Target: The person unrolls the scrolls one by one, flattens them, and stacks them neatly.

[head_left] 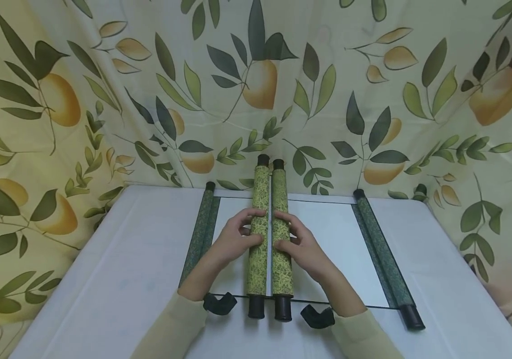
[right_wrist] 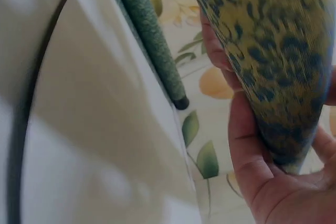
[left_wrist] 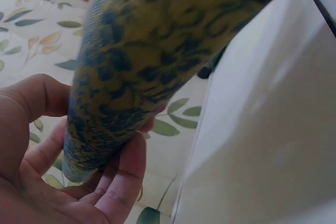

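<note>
Cream fabric printed with orange fruit and green leaves [head_left: 121, 107] hangs behind a white-covered bench [head_left: 103, 259]. On the bench lies a flat, pale rectangular sheet [head_left: 328, 239] with thin dark edges, bordered by a dark green patterned rod on the left [head_left: 199, 234] and another on the right [head_left: 384, 249]. Over the sheet's middle, two yellow-green rolls with a dark floral pattern, the left roll [head_left: 259, 227] and the right roll [head_left: 281, 229], stand side by side lengthwise, a narrow gap between them; whether they touch the sheet, I cannot tell. The left hand [head_left: 238, 237] grips the left roll, its thumb and fingers curled around it; the right hand [head_left: 302, 244] holds the right roll likewise. Black caps [head_left: 256, 306] finish both rolls, their near ends reaching past the sheet's near edge.
</note>
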The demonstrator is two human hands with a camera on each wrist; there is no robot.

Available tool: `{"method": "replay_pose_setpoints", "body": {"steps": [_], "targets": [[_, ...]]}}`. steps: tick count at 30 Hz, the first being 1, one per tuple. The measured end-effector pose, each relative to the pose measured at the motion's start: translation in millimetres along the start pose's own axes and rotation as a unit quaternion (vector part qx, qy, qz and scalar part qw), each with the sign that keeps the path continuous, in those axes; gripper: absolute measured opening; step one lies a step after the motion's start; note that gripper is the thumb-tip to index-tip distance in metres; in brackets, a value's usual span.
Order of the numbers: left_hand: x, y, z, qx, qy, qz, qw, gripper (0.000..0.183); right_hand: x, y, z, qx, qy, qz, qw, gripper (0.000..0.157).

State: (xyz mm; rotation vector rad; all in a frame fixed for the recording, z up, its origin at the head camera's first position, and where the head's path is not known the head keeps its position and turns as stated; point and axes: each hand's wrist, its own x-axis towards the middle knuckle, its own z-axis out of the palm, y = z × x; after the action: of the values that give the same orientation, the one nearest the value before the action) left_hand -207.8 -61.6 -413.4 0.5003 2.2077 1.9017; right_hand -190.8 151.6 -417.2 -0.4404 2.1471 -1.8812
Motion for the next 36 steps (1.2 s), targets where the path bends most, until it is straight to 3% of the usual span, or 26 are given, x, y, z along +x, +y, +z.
{"method": "replay_pose_setpoints", "body": {"steps": [7, 17, 36], "targets": [[-2.9, 2.4, 0.8, -0.002, -0.003, -0.002, 1.0, 0.057, -3, 4, -3.6, 0.028, -0.004, -0.002, 1.0, 0.065], [-8.8, 9.2, -0.5, -0.006, -0.013, 0.017, 0.9998, 0.055, -8, 1, -7.2, 0.021, -0.011, -0.005, 1.0, 0.07], [-11.9, 9.3, -3.7, 0.014, -0.007, 0.013, 0.9998, 0.054, -9, 1, -10.5, -0.007, 0.014, 0.009, 1.0, 0.069]]}}
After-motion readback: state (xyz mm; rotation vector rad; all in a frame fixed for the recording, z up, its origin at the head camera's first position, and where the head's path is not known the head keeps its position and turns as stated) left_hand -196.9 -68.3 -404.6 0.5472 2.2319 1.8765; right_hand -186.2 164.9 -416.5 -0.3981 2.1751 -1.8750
